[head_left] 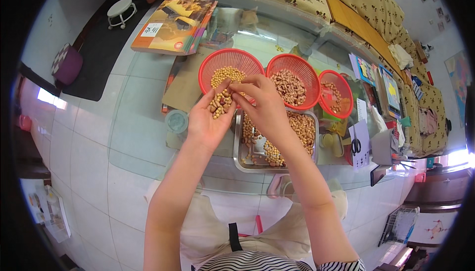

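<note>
On left hand (210, 117): mixed tan beans (220, 103)

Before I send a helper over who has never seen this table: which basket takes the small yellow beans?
Start at the glass table and find the row of three red mesh baskets behind the metal tray. It is the leftmost basket, just beyond the left hand cupping mixed beans. Unlike its neighbours with larger pinkish-brown beans, it holds small pale yellow ones.
</note>
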`<action>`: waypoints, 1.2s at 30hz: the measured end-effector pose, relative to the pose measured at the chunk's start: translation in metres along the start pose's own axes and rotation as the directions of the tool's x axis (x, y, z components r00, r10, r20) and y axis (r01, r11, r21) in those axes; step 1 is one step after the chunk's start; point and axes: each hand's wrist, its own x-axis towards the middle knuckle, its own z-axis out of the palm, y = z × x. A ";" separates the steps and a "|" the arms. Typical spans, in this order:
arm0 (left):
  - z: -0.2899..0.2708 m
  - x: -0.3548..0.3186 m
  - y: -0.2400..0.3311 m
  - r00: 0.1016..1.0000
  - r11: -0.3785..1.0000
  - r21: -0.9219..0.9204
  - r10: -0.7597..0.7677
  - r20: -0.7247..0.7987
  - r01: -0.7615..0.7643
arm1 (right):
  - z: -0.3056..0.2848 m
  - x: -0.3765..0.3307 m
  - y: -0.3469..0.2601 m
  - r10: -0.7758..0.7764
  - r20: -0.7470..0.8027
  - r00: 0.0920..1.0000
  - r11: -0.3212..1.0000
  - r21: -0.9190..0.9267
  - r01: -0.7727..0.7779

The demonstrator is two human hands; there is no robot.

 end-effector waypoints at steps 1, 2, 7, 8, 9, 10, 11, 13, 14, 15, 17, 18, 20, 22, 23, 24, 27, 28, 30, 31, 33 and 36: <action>-0.001 0.001 -0.001 1.000 1.000 0.000 -0.005 0.008 0.005 | -0.002 0.000 -0.002 0.018 0.006 1.000 1.000 0.005 -0.018; -0.002 0.002 -0.001 1.000 1.000 0.001 -0.010 0.015 0.010 | -0.004 -0.001 -0.004 0.036 0.011 0.999 0.999 0.010 -0.036; -0.001 -0.001 -0.012 0.996 0.996 0.026 -0.087 0.011 0.087 | -0.014 -0.012 0.004 0.178 -0.016 0.984 0.981 0.075 -0.177; 0.001 -0.003 -0.014 0.994 0.994 0.028 -0.109 0.002 0.109 | -0.018 -0.015 0.008 0.227 -0.040 0.973 0.970 0.098 -0.222; 0.004 -0.005 -0.015 0.992 0.991 0.030 -0.129 -0.006 0.129 | -0.026 -0.017 0.013 0.320 -0.094 0.943 0.939 0.164 -0.303; 0.005 -0.006 -0.017 0.991 0.991 -0.008 -0.130 -0.017 0.130 | -0.038 -0.020 0.020 0.412 -0.138 0.900 0.897 0.233 -0.375; 0.006 -0.007 -0.017 0.991 0.991 -0.020 -0.134 -0.021 0.134 | -0.050 -0.024 0.038 0.365 -0.216 0.906 0.928 0.164 -0.335; 0.008 -0.008 -0.019 0.989 0.989 -0.041 -0.146 -0.030 0.145 | -0.076 -0.033 0.071 0.402 -0.311 0.861 0.912 0.051 -0.407; 0.006 -0.007 -0.021 0.987 0.986 -0.044 -0.159 -0.012 0.159 | -0.090 -0.037 0.076 0.393 -0.365 0.844 0.903 -0.022 -0.429; 0.003 -0.007 -0.022 0.986 0.985 -0.043 -0.168 0.004 0.168 | -0.101 -0.041 0.083 0.415 -0.402 0.816 0.885 -0.027 -0.464; 0.001 -0.005 -0.024 0.985 0.984 -0.032 -0.173 0.008 0.173 | -0.116 -0.053 0.104 0.453 -0.473 0.756 0.848 -0.032 -0.529; 0.002 -0.005 -0.025 0.986 0.986 -0.019 -0.165 -0.005 0.165 | -0.123 -0.060 0.119 0.458 -0.485 0.745 0.836 -0.051 -0.547; 0.003 -0.005 -0.027 0.987 0.987 -0.003 -0.160 -0.013 0.159 | -0.134 -0.074 0.148 0.464 -0.510 0.724 0.806 -0.095 -0.584; 0.001 -0.005 -0.026 0.988 0.988 0.006 -0.155 -0.010 0.155 | -0.137 -0.078 0.151 0.489 -0.510 0.708 0.787 -0.092 -0.610; 0.000 -0.005 -0.025 0.988 0.988 0.003 -0.153 -0.003 0.153 | -0.138 -0.080 0.152 0.500 -0.512 0.699 0.777 -0.092 -0.623; 0.000 -0.005 -0.025 0.988 0.988 -0.001 -0.155 0.005 0.155 | -0.141 -0.083 0.154 0.501 -0.503 0.704 0.776 -0.097 -0.623; 0.002 -0.004 -0.027 0.986 0.986 -0.003 -0.166 0.022 0.166 | -0.145 -0.088 0.165 0.412 -0.556 0.722 0.793 -0.172 -0.585; 0.001 -0.004 -0.025 0.987 0.987 0.000 -0.161 0.022 0.162 | -0.140 -0.083 0.154 0.365 -0.552 0.750 0.816 -0.198 -0.543; 0.001 -0.005 -0.025 0.988 0.988 -0.006 -0.155 0.015 0.156 | -0.124 -0.072 0.124 0.265 -0.543 0.797 0.853 -0.254 -0.457; 0.001 -0.005 -0.025 0.988 0.988 -0.009 -0.153 0.011 0.154 | -0.116 -0.065 0.107 0.286 -0.473 0.833 0.890 -0.192 -0.414; -0.003 -0.005 -0.024 0.986 0.986 -0.020 -0.163 0.035 0.164 | -0.098 -0.056 0.073 0.303 -0.296 0.906 0.941 -0.053 -0.333; -0.002 -0.005 -0.027 0.986 0.986 -0.008 -0.166 0.022 0.166 | -0.069 -0.051 0.017 0.256 -0.059 0.965 0.961 0.124 -0.247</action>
